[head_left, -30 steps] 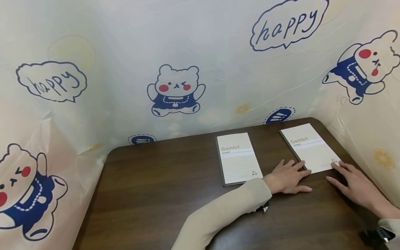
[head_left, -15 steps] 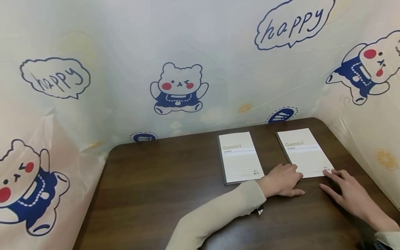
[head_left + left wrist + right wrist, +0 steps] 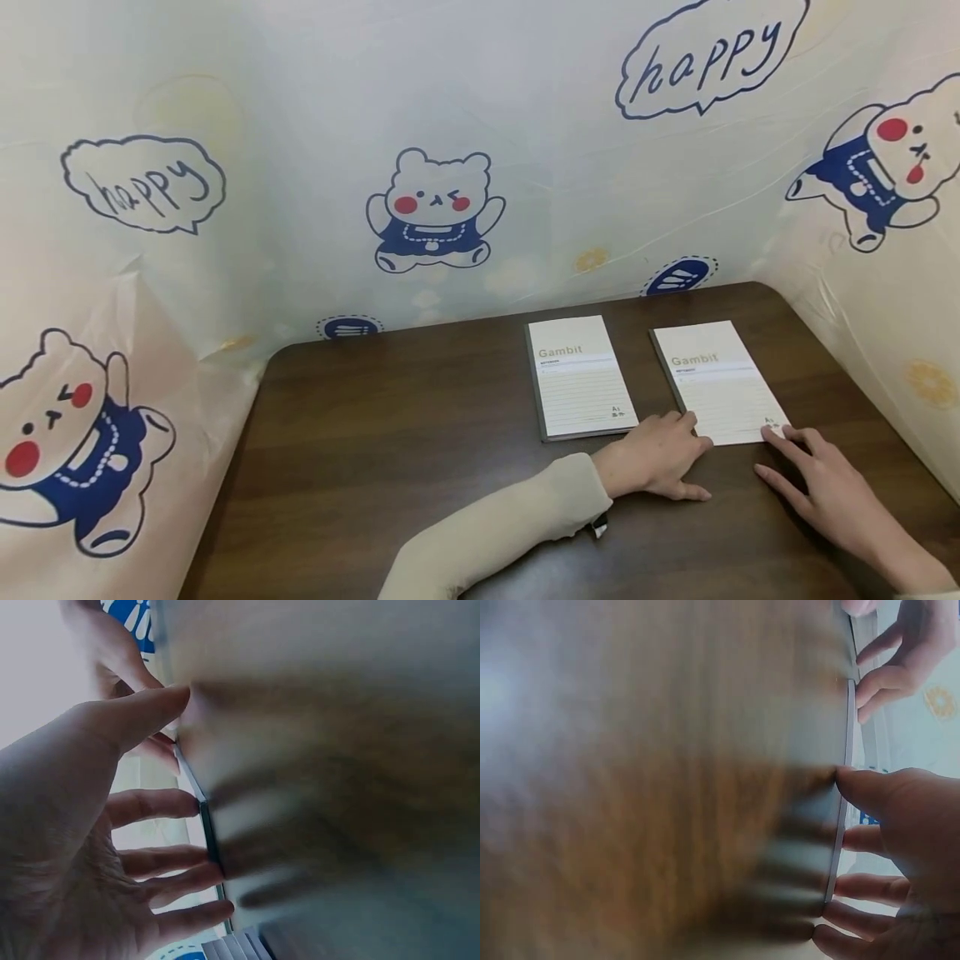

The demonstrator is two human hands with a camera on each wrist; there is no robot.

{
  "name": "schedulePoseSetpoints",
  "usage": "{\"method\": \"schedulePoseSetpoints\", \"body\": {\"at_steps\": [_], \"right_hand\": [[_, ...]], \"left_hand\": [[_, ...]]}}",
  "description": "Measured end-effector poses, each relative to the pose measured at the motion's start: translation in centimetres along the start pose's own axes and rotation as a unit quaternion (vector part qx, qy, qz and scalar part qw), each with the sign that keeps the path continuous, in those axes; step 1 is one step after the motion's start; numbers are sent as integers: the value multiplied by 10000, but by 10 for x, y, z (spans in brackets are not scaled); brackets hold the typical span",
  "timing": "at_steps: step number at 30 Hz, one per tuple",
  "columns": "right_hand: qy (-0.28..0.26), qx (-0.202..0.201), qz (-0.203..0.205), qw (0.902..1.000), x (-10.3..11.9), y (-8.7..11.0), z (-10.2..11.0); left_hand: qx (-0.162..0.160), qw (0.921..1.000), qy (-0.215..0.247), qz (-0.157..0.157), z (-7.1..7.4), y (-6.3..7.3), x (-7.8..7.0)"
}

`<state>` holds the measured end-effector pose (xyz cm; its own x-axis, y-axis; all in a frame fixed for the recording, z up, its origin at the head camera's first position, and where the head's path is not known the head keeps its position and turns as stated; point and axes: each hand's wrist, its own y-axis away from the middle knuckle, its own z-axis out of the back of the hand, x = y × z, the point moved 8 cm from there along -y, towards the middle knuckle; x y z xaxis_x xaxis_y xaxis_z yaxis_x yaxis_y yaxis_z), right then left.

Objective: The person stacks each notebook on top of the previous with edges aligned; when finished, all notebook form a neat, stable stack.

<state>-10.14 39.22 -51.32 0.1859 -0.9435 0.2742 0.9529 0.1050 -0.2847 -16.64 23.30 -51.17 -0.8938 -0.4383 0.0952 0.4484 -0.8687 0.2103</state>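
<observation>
A notebook [image 3: 712, 383] with a white ruled cover marked "Gambit" lies flat on the table at the right in the head view. My left hand [image 3: 660, 458] touches its lower left edge, fingers extended and thumb apart. At its lower right corner, fingertips of my right hand [image 3: 825, 492] rest on the cover, thumb out in front of it. The left wrist view has the left fingertips along the dark spine [image 3: 210, 832]. In the right wrist view the right fingers reach to the notebook's pale edge [image 3: 841, 825]. A second, matching notebook [image 3: 581, 375] lies to the left, beyond my left wrist.
The dark brown wooden table [image 3: 375, 433] has a rounded far edge against a curtain [image 3: 300, 192] printed with bears and "happy" bubbles. This covering also rises at the left and right sides. My left sleeve [image 3: 502, 517] crosses the table's near part.
Both hands have slid the right notebook toward me and leftward, closer to the second notebook, which stays in place. The left fingers have drawn closer together than a second ago.
</observation>
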Motion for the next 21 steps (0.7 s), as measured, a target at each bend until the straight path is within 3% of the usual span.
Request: {"method": "schedulePoseSetpoints", "body": {"at_steps": [6, 21], "right_hand": [[1, 165, -16, 9999, 9, 7, -1], [34, 142, -227, 9996, 24, 21, -2]], "left_hand": [[288, 9996, -17, -12, -6, 16, -4], [31, 9999, 40, -149, -6, 39, -17]]}}
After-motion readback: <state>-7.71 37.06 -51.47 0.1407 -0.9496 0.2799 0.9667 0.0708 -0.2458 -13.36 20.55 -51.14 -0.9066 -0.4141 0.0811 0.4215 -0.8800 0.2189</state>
